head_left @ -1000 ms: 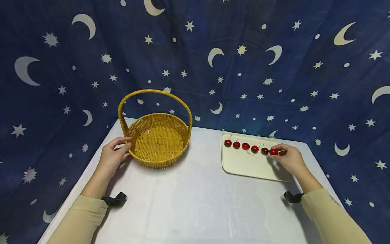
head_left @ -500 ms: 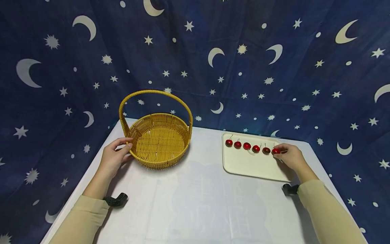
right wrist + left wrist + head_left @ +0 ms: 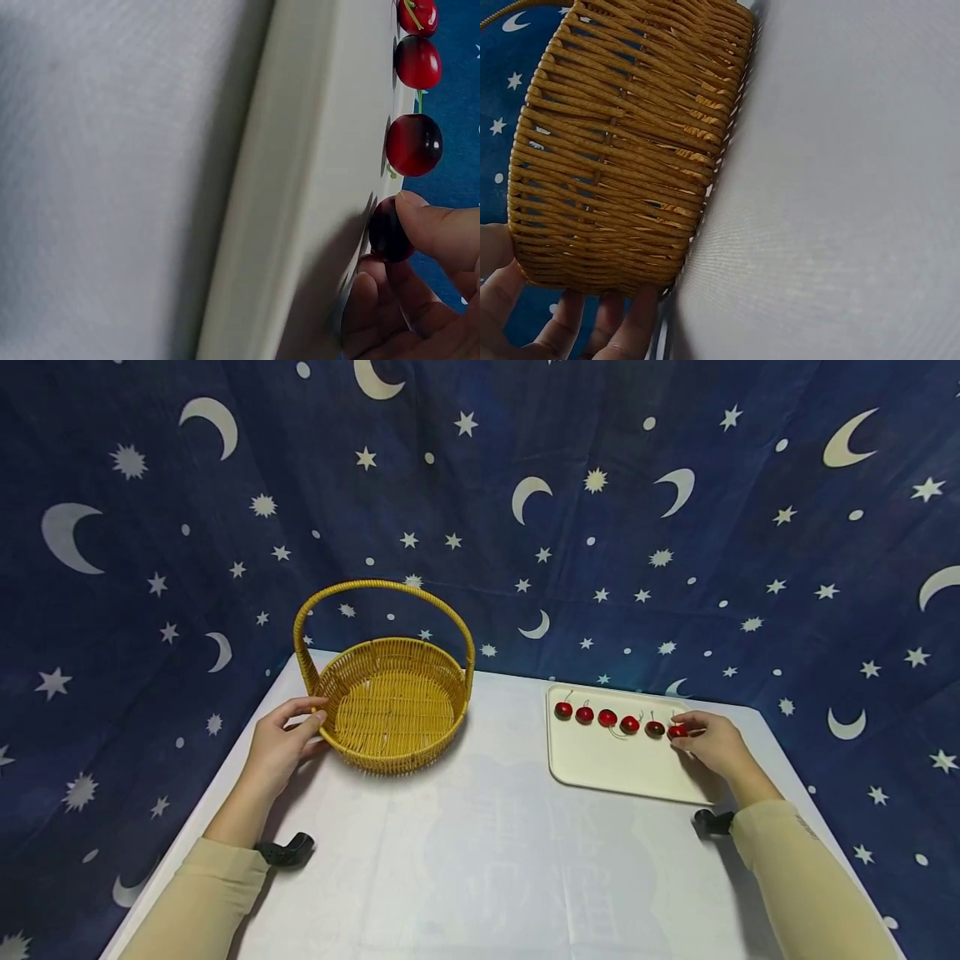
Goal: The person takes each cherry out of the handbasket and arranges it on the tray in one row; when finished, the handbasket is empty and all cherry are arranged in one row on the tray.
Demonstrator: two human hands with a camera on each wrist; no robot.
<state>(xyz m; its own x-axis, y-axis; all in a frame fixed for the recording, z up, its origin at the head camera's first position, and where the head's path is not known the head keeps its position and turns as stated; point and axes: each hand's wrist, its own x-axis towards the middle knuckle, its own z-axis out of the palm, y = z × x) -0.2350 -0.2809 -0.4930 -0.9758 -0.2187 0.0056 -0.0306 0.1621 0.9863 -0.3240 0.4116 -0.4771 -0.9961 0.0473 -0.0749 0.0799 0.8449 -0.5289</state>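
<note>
A yellow-brown wicker basket with a tall arched handle stands on the left of the table. My left hand holds its near-left rim, the thumb at the rim and the fingers against the woven side. On the right, a cream tray bears several red cherries in a row along its far part. With thumb and fingers, my right hand pinches the rightmost cherry, which stays low at the tray's surface. Its neighbour cherry lies close beside it, apart from the fingers.
A white cloth covers the table. Behind and beside it hangs a dark blue curtain with moons and stars. Black camera mounts sit on both wrists, below the sleeves.
My right hand and forearm have shifted slightly left and inward, the fingers staying at the rightmost cherry. The left hand and basket look unmoved.
</note>
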